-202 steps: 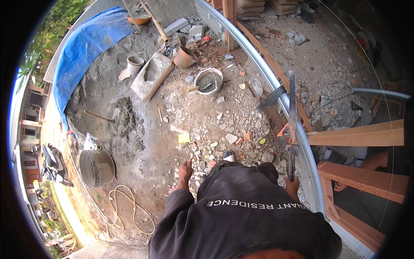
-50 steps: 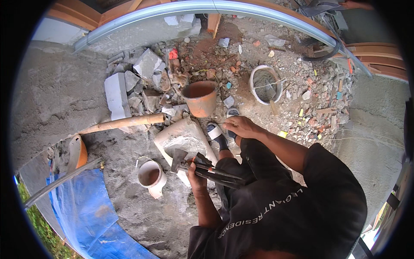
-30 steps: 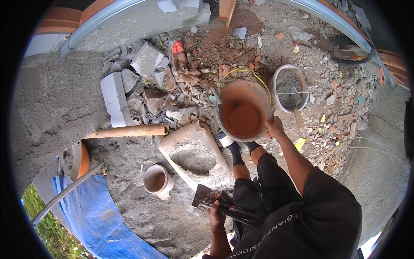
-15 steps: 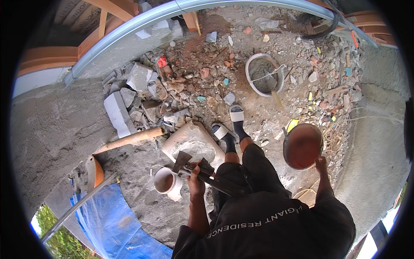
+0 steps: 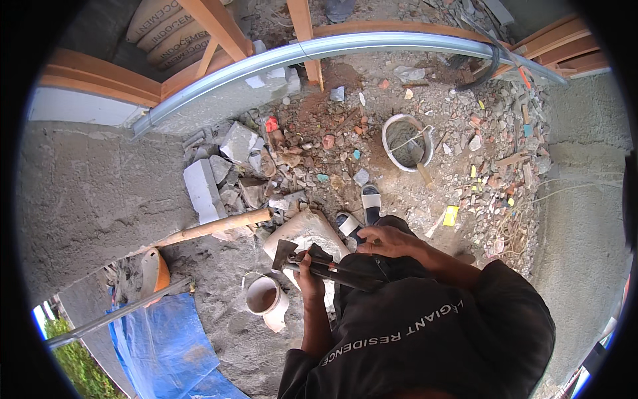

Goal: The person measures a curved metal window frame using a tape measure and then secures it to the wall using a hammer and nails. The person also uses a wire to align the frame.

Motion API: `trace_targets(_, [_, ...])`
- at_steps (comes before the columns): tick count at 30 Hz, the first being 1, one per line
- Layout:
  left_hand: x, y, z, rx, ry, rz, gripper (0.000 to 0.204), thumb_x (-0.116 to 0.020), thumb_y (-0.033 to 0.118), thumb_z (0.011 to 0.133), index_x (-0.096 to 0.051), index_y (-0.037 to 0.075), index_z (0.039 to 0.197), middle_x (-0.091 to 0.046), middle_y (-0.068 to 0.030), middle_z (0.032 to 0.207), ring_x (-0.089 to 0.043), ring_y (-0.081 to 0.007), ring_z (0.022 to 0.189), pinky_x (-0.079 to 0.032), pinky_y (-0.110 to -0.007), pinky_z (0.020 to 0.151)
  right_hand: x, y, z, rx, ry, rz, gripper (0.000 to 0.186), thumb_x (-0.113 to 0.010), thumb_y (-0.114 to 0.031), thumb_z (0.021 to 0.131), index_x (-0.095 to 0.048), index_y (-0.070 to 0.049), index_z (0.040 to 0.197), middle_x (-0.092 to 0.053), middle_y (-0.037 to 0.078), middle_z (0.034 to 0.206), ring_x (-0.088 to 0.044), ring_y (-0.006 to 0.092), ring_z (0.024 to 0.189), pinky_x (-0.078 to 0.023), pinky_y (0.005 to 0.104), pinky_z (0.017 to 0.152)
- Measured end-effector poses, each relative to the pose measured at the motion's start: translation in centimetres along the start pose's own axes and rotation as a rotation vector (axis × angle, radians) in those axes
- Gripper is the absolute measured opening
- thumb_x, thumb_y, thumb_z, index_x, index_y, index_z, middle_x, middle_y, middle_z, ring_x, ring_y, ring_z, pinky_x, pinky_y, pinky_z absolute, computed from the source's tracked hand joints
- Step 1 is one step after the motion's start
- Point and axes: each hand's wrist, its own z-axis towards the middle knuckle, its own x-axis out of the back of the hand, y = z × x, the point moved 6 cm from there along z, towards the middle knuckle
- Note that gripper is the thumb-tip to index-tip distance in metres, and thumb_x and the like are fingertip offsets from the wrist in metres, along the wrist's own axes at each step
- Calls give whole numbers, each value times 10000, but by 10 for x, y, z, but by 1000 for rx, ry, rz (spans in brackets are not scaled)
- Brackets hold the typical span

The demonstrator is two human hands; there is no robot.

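My left hand is wrapped round a bundle of hand tools with dark and reddish handles, held slantwise in front of my body. A flat, dark metal blade sticks out past the fingers at the left end. My right hand is in front of my waist, empty, its fingers stretched toward the tools and apart from them. Below the left hand, a small white bucket with brown contents stands on the grey ground. A dusty sack-like bag lies just beyond the tools.
A larger white bucket of grey mortar, with a tool handle over its rim, stands ahead among rubble. A bamboo pole and grey blocks lie left. Blue tarp covers the near left. A metal channel spans the far side.
The round reddish pan that my right hand held out on the right is no longer in it or plainly in view. That hand has swung left to my waist. My left hand still holds the tools.
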Motion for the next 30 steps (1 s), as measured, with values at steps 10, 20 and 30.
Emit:
trace_targets(10, [3, 31, -6, -158, 192, -149, 249, -615, 169, 830, -564, -11, 993, -613, -85, 870, -617, -189, 741, -521, -317, 653, -66, -64, 18, 59, -262, -312, 633, -654, -442, 772, -465, -13, 1199, -619, 217, 958, -618, 359, 884, -471, 413, 767])
trace_targets(20, [-16, 63, 45, -213, 350, -216, 282, -652, 181, 833, -565, -14, 1017, -598, -61, 880, -587, -152, 738, -494, -287, 681, -37, -98, 84, 300, -33, -570, 641, -640, -447, 760, -478, -37, 1225, -566, 232, 1126, -593, 369, 993, -474, 416, 856])
trace_targets(30, [-65, 145, 125, -330, 342, -302, 420, -489, 430, 938, -583, 21, 938, -576, -41, 805, -531, -122, 669, -450, -255, 608, 48, -203, 156, -12, -322, -254, 488, -626, -377, 836, -512, 23, 1092, -619, 159, 882, -651, 261, 826, -494, 353, 721])
